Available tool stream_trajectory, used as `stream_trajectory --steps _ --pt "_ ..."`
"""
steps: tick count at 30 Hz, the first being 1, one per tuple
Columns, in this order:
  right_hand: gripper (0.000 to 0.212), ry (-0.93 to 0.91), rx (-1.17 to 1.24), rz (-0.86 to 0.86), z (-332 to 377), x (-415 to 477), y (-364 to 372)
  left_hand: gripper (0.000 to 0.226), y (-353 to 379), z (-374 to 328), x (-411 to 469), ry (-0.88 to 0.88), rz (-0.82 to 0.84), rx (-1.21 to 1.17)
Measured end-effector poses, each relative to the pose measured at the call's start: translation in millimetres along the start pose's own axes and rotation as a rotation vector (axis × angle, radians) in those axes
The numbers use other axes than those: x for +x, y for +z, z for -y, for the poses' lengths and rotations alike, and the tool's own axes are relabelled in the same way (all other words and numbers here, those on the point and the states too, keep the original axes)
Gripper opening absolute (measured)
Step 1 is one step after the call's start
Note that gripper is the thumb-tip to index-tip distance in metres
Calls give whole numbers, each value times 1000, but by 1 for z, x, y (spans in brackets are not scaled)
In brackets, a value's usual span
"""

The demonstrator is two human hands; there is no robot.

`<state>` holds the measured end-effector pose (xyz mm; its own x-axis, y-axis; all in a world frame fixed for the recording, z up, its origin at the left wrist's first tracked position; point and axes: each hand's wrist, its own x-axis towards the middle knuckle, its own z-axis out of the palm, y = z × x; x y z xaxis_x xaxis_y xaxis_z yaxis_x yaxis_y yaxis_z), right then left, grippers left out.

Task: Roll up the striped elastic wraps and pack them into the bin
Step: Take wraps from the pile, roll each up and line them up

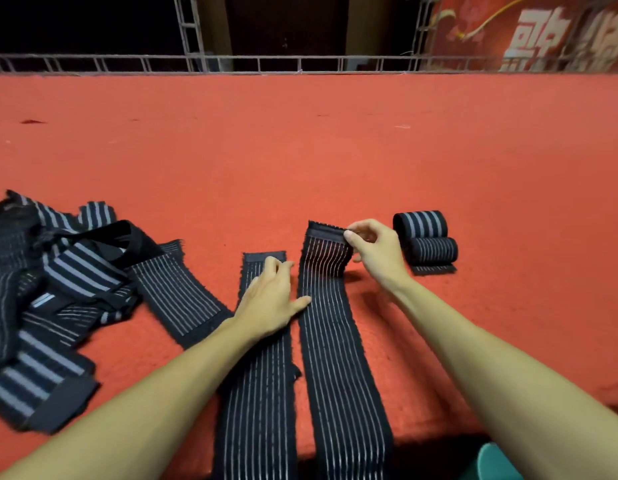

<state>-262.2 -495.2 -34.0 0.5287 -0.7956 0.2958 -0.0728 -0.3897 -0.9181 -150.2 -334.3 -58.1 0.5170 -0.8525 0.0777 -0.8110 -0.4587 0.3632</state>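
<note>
Two long black wraps with thin white stripes lie side by side on the red carpet, running toward me. My right hand (373, 249) pinches the far right corner of the right wrap (335, 341) and lifts that end slightly. My left hand (271, 299) rests flat on the left wrap (259, 393), fingers spread, thumb touching the right wrap's edge. Two rolled wraps (427, 240) sit stacked just right of my right hand. A third flat wrap (181, 299) lies angled to the left. No bin can be clearly made out.
A tangled heap of striped wraps (47, 289) covers the left side. The red carpet (335, 150) stretches far ahead to a metal truss rail (300, 62). A teal object (494, 462) peeks in at the bottom right edge.
</note>
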Motion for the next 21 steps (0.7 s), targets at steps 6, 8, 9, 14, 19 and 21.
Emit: stream_trajectory --steps 6,8,9,14,19,21 --pt "13 122 382 78 73 -26 -33 23 -29 -35 -22 81 177 -454" --pt "12 156 430 39 89 -35 -38 19 -40 -46 -44 101 222 -704" --pt "11 164 445 21 95 -39 -40 17 -44 -50 -54 103 241 -794" --pt "7 170 503 -2 131 -63 -40 25 -73 -64 -96 93 319 -1145" --pt "8 119 478 121 156 -74 -29 41 -98 -56 -128 108 358 -1333" --pt "7 104 413 151 158 -76 -22 42 -103 -46 -133 87 329 -1369"
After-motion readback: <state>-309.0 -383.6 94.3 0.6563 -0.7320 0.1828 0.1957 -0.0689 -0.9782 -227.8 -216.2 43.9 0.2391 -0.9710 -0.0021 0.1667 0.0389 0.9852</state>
